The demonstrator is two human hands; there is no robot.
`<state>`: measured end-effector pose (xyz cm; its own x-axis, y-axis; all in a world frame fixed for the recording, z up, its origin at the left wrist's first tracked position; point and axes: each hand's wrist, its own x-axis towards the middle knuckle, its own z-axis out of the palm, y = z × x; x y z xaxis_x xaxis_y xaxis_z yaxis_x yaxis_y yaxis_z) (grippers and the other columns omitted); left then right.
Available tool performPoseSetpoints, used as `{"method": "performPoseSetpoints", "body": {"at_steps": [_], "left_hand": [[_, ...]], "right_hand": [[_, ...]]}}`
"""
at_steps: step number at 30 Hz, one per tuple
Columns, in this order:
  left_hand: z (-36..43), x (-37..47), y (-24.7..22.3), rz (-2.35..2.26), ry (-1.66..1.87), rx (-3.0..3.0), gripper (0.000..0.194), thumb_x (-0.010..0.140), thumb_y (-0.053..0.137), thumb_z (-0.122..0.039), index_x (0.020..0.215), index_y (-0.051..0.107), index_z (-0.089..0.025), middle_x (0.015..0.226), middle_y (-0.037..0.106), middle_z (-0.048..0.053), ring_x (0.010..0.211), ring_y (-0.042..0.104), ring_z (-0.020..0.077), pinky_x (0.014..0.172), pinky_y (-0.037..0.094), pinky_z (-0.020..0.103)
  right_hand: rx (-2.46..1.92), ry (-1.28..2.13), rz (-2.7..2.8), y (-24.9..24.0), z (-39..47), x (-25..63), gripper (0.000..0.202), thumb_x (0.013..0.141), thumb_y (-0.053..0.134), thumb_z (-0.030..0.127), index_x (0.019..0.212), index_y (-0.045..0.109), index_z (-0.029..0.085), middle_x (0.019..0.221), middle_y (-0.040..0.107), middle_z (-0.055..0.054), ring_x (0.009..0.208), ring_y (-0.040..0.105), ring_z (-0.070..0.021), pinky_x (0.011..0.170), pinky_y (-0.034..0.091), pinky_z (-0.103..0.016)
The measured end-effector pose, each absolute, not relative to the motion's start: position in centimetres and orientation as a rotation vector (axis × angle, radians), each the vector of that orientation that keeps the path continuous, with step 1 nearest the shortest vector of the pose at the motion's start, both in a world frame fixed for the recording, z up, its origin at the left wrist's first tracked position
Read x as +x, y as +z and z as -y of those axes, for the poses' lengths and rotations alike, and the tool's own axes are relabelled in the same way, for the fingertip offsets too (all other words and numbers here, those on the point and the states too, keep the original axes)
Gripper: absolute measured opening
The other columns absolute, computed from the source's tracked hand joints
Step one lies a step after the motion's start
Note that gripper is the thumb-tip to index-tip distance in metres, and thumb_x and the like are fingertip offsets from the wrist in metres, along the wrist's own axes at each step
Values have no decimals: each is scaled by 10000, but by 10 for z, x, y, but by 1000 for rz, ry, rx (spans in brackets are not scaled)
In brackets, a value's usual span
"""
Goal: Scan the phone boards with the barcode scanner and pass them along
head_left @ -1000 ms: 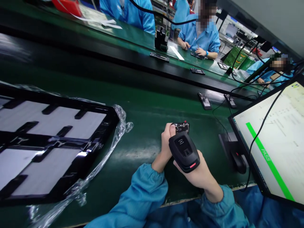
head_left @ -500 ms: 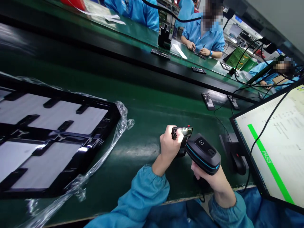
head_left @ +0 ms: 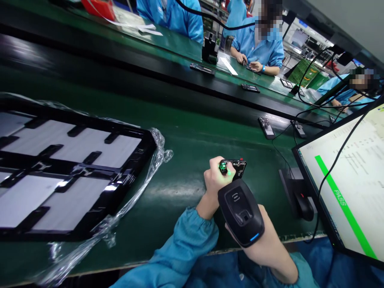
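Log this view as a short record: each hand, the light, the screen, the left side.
left hand: bare left hand grips a black rectangular phone with exposed parts
right hand: bare right hand holds a black plastic handheld scanner
light: green glow on the left thumb; blue strip lit on scanner
screen: black-framed monitor shows a diagonal green PASS bar
left side: black tray with pale flat panels, crumpled clear plastic film alongside

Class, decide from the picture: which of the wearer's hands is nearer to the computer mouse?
Right. The right hand, holding the scanner, is left of the computer mouse; the left hand, gripping a phone, is farther left.
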<state>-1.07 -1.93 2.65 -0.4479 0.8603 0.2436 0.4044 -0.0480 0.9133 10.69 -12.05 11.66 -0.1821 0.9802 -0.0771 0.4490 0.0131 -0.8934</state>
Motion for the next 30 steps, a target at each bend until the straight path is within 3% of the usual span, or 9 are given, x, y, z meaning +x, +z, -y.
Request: {"method": "performPoseSetpoints", "body": {"at_steps": [4, 19, 23, 25, 27, 30], "left_hand": [[21, -10, 29, -1839, 1450, 1274, 249, 832, 581, -390, 1007, 553, -216, 707, 639, -3, 648, 635, 165, 638, 461, 256], [11, -15, 24, -1747, 1477, 1299, 296, 854, 569, -418, 1059, 538, -207, 821, 686, 39, 718, 682, 190, 652, 487, 267], [11, -34, 20, -1531, 1245, 1266, 572, 826, 610, -452, 1317, 452, -203, 924, 706, 78, 824, 700, 234, 721, 533, 325], [6, -43, 7, -1272, 1073, 1383, 868, 701, 736, -451, 1435, 333, -221, 1101, 691, 110, 934, 698, 263, 800, 553, 377], [0, -46, -8, -1243, 932, 1502, 1021, 605, 799, -454, 1467, 299, -235, 1240, 634, 147, 1025, 676, 313, 845, 550, 429], [-3, -37, -23, -1428, 783, 1648, 912, 681, 728, -471, 1461, 319, -233, 1239, 613, 167, 1057, 653, 371, 852, 530, 477]], "right_hand": [[-1463, 1096, 1712, 119, 117, 93, 127, 752, 669, 170, 878, 664, 187, 772, 703, -53, 696, 668, -244, 574, 550, -296], [-1495, 1086, 1557, 106, 123, 96, 141, 734, 740, 199, 856, 676, 169, 771, 717, -50, 681, 660, -219, 641, 561, -302], [-1532, 1087, 1334, 82, 104, 103, 329, 703, 805, 278, 994, 706, 163, 927, 743, -61, 828, 679, -235, 764, 565, -328], [-1484, 1192, 1202, 62, 87, 117, 395, 690, 825, 312, 1042, 724, 163, 947, 741, -46, 880, 672, -226, 855, 543, -349], [-1349, 1354, 1069, 45, 77, 132, 482, 686, 839, 368, 1113, 722, 177, 908, 730, -23, 859, 663, -205, 863, 537, -353], [-1179, 1499, 1027, 32, 80, 149, 522, 688, 858, 389, 1147, 718, 184, 871, 714, -5, 821, 649, -171, 873, 526, -345]]}}
